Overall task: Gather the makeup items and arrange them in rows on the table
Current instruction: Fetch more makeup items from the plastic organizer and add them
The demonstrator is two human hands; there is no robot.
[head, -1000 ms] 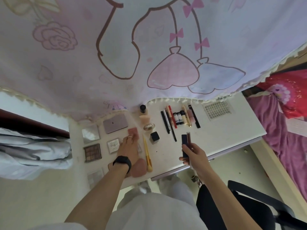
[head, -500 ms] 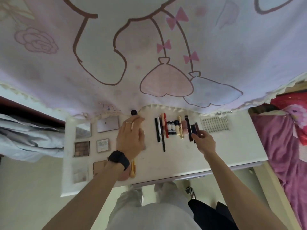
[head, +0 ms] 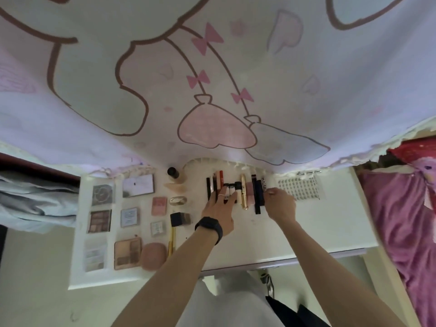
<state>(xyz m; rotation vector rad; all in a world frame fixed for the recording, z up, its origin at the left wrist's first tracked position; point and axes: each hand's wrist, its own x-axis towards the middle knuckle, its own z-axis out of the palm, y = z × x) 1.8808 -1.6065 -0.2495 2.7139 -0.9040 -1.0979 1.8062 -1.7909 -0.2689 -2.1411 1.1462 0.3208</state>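
A row of pencils, tubes and a gold tube (head: 244,197) lies side by side at the back of the white table (head: 306,232). My left hand (head: 219,210), with a black wristband, rests its straight fingers on the row's left half. At the right end of the row, my right hand (head: 280,204) pinches a dark tube (head: 259,197) that lies against the others. Left of the hands, palettes (head: 100,220) and compacts (head: 129,216) sit in rows, with a pink blush (head: 159,205), a black cube (head: 178,219), a yellow pencil (head: 171,241) and a pink sponge (head: 153,256).
A cartoon-print curtain (head: 212,79) hangs over the table's back edge. Under its hem stand a black-capped bottle (head: 172,172) and a lash tray (head: 298,188). Grey fabric (head: 35,201) lies to the left, and pink bedding (head: 401,220) to the right.
My right hand carried the dark tube from the table's front to the row's right end and set it against the others. My left hand moved from the blush to the row's left half.
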